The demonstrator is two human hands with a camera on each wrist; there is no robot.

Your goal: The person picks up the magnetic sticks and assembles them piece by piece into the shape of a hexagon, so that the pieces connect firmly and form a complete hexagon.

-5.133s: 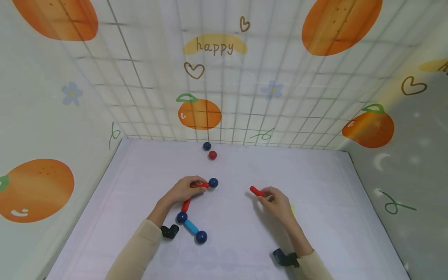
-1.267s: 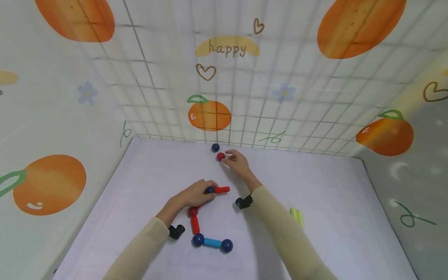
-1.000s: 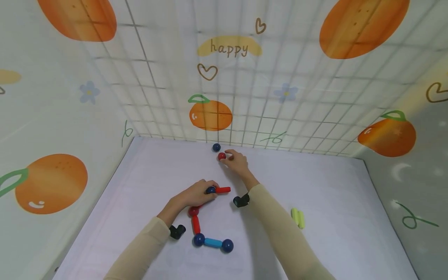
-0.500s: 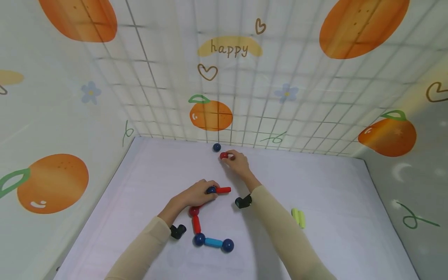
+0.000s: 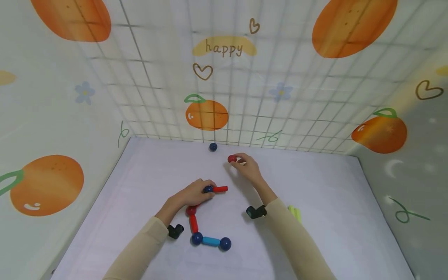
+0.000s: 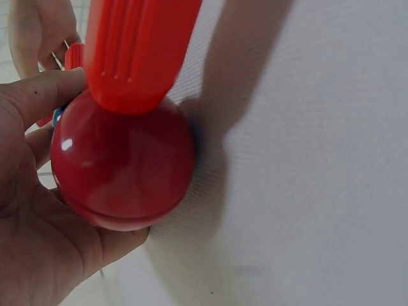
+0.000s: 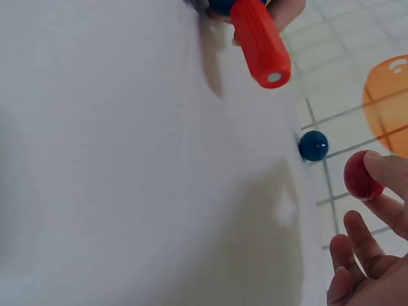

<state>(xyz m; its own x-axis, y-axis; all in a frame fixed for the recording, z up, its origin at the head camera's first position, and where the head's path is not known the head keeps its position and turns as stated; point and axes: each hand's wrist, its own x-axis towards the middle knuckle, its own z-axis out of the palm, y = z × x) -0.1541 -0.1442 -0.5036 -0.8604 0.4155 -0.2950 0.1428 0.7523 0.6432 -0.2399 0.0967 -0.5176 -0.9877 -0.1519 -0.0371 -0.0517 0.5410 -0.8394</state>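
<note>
My left hand (image 5: 193, 193) grips a dark blue ball (image 5: 208, 189) in a chain of balls and magnetic-looking rods. From that ball a red rod (image 5: 220, 189) points right, its end free. Toward me the chain runs through a red ball (image 5: 191, 210), another red rod (image 5: 194, 224), a blue ball (image 5: 197, 238), a light blue rod (image 5: 211, 241) and a last blue ball (image 5: 225, 244). The rod under my left hand is mostly hidden. Between thumb and finger, my right hand (image 5: 249, 168) pinches a loose red ball (image 7: 362, 175), up and right of the free rod end.
A single dark blue ball (image 5: 213, 147) lies at the back edge of the white table (image 5: 157, 155), near the patterned curtain. Yellow-green rods (image 5: 295, 213) lie at the right, partly behind my right sleeve (image 5: 297, 237). Fabric walls close in both sides.
My right hand first brought a red rod, now on the blue ball in my left hand. It then reached back, pinched the loose red ball and has drawn it rightward, away from the back blue ball.
</note>
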